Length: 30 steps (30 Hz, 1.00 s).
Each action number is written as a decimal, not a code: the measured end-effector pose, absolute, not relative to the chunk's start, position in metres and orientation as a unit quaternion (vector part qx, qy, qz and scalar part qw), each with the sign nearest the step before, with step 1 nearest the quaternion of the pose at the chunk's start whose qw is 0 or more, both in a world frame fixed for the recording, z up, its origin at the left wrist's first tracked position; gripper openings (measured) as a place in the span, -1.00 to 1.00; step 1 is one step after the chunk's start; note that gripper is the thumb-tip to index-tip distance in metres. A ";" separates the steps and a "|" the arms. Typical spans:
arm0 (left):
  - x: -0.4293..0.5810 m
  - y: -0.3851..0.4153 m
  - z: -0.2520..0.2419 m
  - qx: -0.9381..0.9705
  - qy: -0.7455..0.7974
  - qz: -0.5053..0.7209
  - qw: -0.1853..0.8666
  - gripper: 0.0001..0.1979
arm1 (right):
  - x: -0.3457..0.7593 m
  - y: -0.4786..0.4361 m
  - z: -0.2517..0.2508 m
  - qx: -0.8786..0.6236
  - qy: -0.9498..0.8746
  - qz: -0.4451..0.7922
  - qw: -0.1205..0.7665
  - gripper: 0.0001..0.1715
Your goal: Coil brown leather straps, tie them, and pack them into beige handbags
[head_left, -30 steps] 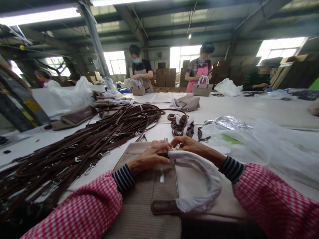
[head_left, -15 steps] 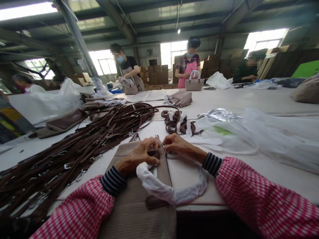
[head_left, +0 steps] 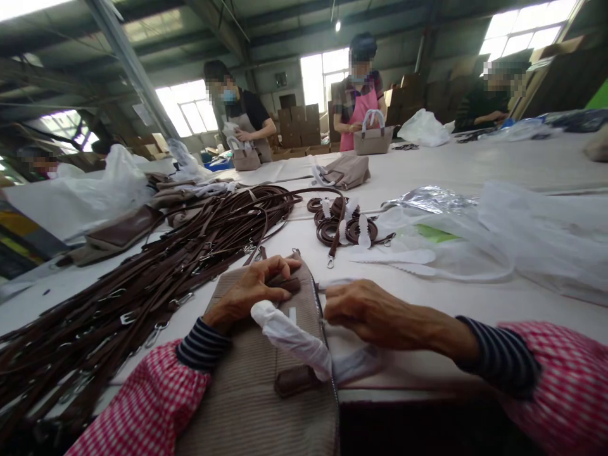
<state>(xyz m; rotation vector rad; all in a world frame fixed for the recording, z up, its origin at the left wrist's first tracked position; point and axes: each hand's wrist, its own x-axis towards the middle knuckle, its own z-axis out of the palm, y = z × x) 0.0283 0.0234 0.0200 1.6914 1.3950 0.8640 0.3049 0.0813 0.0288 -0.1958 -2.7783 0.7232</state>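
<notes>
A taupe ribbed handbag [head_left: 247, 380] lies on its side before me, overhanging the table's front edge. Its zipper [head_left: 315, 288] runs along the right side. My left hand [head_left: 251, 288] grips the bag near its far end, thumb and fingers around a brown leather tab [head_left: 287, 285]. My right hand [head_left: 363, 310] is closed at the zipper, fingertips pinched on what looks like the zipper pull, mostly hidden by the fingers. A handle wrapped in white plastic [head_left: 289, 335] arches across the bag and passes under my right hand. A second brown leather tab [head_left: 297, 380] sits at its near end.
A heap of brown straps [head_left: 156, 291] with metal clips covers the table's left. Coiled straps [head_left: 332, 225] and clear plastic bags [head_left: 536, 240] lie beyond and right. Another handbag [head_left: 349, 171] sits farther back. Co-workers stand across the table, one by an upright handbag [head_left: 373, 140].
My right hand has moved from the zipper's far end toward me along the zipper. My left hand stays at the far end of the bag. The view has tilted slightly down.
</notes>
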 end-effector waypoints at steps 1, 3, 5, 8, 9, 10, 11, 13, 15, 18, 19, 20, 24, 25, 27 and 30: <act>0.028 0.023 0.021 0.667 0.541 0.339 0.384 -0.75 | 0.314 0.071 0.027 -0.055 -0.952 0.270 0.132 -0.69; 0.030 0.021 0.027 0.685 0.530 0.328 0.378 -0.77 | 0.325 0.057 0.019 -0.069 -0.935 0.316 0.142 -0.73; 0.037 0.016 0.042 0.716 0.514 0.304 0.361 -0.77 | 0.329 0.052 0.011 -0.095 -0.917 0.352 0.160 -0.78; 0.056 0.003 0.081 0.775 0.478 0.228 0.344 -0.77 | 0.327 0.053 0.004 -0.108 -0.907 0.368 0.173 -0.77; 0.065 -0.002 0.097 0.784 0.473 0.199 0.349 -0.79 | 0.326 0.054 0.004 -0.108 -0.907 0.368 0.173 -0.76; 0.075 -0.008 0.112 0.787 0.463 0.169 0.370 -0.79 | 0.325 0.055 0.004 -0.107 -0.908 0.367 0.171 -0.76; 0.085 -0.014 0.126 0.775 0.466 0.133 0.406 -0.76 | 0.324 0.055 0.004 -0.107 -0.909 0.364 0.169 -0.76; 0.101 -0.027 0.147 0.764 0.468 0.054 0.440 -0.72 | 0.323 0.055 0.004 -0.113 -0.911 0.357 0.172 -0.76; 0.107 -0.042 0.154 0.789 0.474 0.001 0.391 -0.73 | 0.323 0.054 0.002 -0.122 -0.912 0.348 0.181 -0.74; 0.098 -0.059 0.142 0.841 0.504 0.004 0.196 -0.70 | 0.325 0.053 -0.002 -0.124 -0.912 0.340 0.195 -0.71; 0.092 -0.063 0.135 0.844 0.517 0.013 0.141 -0.64 | 0.325 0.053 -0.004 -0.122 -0.912 0.339 0.197 -0.70; 0.087 -0.065 0.126 0.842 0.529 0.017 0.106 -0.59 | 0.326 0.053 -0.005 -0.120 -0.911 0.341 0.201 -0.71; 0.078 -0.060 0.085 0.833 0.552 0.027 0.039 -0.56 | 0.326 0.054 -0.007 -0.111 -0.899 0.362 0.220 -0.75; 0.080 -0.059 0.074 0.833 0.552 0.034 0.017 -0.54 | 0.326 0.054 -0.006 -0.105 -0.897 0.365 0.225 -0.75; 0.083 -0.056 0.055 0.833 0.551 0.040 -0.029 -0.52 | 0.327 0.052 -0.005 -0.093 -0.901 0.355 0.230 -0.75; 0.087 -0.057 0.040 0.828 0.553 0.017 -0.089 -0.50 | 0.332 0.037 -0.002 -0.066 -0.924 0.298 0.230 -0.74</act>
